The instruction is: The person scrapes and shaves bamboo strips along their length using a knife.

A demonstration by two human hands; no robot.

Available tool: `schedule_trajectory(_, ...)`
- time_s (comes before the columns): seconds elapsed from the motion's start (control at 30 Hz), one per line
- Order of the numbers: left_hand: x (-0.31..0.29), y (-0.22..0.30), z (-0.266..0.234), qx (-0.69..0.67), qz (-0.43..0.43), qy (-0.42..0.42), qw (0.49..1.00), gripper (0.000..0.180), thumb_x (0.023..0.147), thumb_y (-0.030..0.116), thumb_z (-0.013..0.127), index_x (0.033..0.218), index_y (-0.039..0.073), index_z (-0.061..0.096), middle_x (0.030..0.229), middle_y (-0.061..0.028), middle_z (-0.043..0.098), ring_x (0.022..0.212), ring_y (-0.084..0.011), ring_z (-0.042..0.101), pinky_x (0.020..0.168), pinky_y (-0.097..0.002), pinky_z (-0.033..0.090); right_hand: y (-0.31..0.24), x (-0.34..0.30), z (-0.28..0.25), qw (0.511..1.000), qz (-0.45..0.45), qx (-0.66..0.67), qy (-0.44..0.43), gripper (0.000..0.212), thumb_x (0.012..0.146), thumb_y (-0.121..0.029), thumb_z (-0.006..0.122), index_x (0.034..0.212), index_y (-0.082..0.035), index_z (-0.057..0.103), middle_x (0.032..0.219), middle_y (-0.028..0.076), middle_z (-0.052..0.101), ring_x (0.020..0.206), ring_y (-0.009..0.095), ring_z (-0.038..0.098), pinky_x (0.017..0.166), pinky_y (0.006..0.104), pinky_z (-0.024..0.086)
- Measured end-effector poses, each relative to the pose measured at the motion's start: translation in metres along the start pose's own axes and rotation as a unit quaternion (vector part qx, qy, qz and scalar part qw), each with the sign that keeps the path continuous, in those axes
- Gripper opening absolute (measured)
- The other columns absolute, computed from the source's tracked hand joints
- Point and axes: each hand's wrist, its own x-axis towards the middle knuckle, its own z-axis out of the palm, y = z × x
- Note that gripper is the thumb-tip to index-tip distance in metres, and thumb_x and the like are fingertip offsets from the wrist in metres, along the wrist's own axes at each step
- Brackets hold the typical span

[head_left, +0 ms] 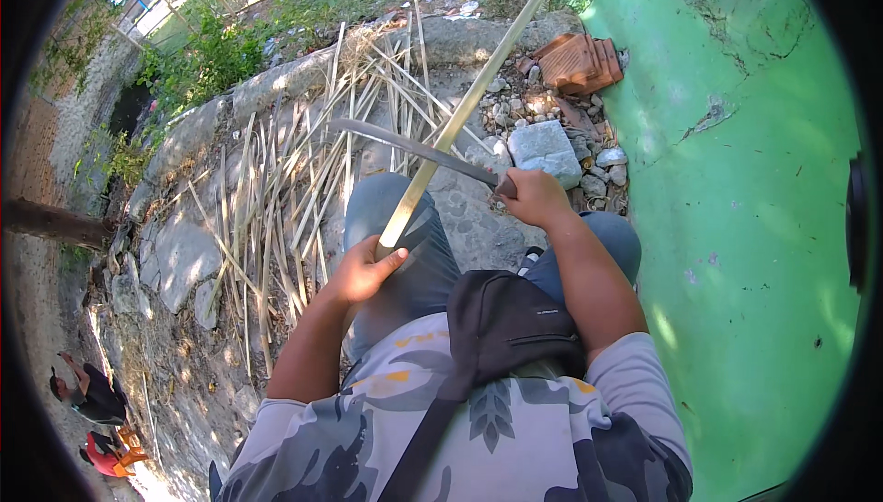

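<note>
My left hand [361, 274] is closed around the lower end of a long pale bamboo strip [494, 65], which slants up and away to the right. In my right hand [538, 199] is the dark handle of a long knife with a curved blade [391, 139]. The blade points left and crosses the strip above my left hand; I cannot tell whether its edge touches the strip or bites into it. Many loose bamboo strips [267, 199] lie in a spread heap on the ground, ahead and to the left of my knees.
A green wall [736, 254] rises close on my right. At its foot lie orange hollow bricks [579, 63], a pale stone block [544, 150] and rubble. A black bag [515, 318] hangs across my front. Two people [92, 396] are far off at the lower left.
</note>
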Motion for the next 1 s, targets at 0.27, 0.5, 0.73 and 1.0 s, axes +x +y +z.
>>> schedule_trajectory(0.27, 0.0, 0.011, 0.002, 0.005, -0.016, -0.013, 1.0, 0.057, 0.093, 0.045, 0.073, 0.118, -0.004, 0.064, 0.095, -0.0092, 0.069, 0.088, -0.0155, 0.06, 0.08, -0.0344, 0.05, -0.018, 0.0, 0.008, 0.994, -0.092, -0.026, -0.043, 0.019, 0.079, -0.025, 0.072, 0.091, -0.012, 0.066, 0.085, 0.014, 0.071, 0.083, 0.039, 0.07, 0.072, 0.0506, 0.054)
schedule_trajectory(0.5, 0.001, 0.025, 0.001, 0.075, 0.014, -0.032, 0.997, 0.051, 0.093, 0.041, 0.073, 0.113, -0.005, 0.064, 0.082, -0.0029, 0.062, 0.077, -0.0112, 0.054, 0.067, -0.0318, 0.045, 0.005, 0.012, 0.014, 0.998, -0.004, 0.048, -0.048, 0.018, 0.081, -0.028, 0.072, 0.089, -0.012, 0.066, 0.081, 0.015, 0.071, 0.081, 0.039, 0.07, 0.071, 0.0513, 0.054)
schedule_trajectory(0.73, -0.002, 0.032, 0.0, 0.087, -0.018, -0.024, 0.996, 0.049, 0.092, 0.039, 0.075, 0.111, -0.005, 0.064, 0.079, -0.0021, 0.06, 0.074, -0.01, 0.052, 0.064, -0.0292, 0.043, -0.009, 0.008, 0.019, 0.998, -0.058, 0.01, -0.007, 0.019, 0.08, -0.027, 0.074, 0.088, -0.012, 0.066, 0.077, 0.016, 0.069, 0.077, 0.04, 0.068, 0.067, 0.0509, 0.053)
schedule_trajectory(1.0, 0.003, 0.008, 0.003, 0.049, -0.008, -0.016, 0.999, 0.046, 0.093, 0.039, 0.074, 0.105, -0.005, 0.065, 0.077, -0.0039, 0.063, 0.072, -0.0102, 0.052, 0.064, -0.0317, 0.046, -0.006, 0.016, 0.021, 0.999, -0.032, 0.001, 0.033, 0.019, 0.08, -0.026, 0.074, 0.087, -0.012, 0.065, 0.077, 0.015, 0.069, 0.077, 0.039, 0.068, 0.067, 0.051, 0.053)
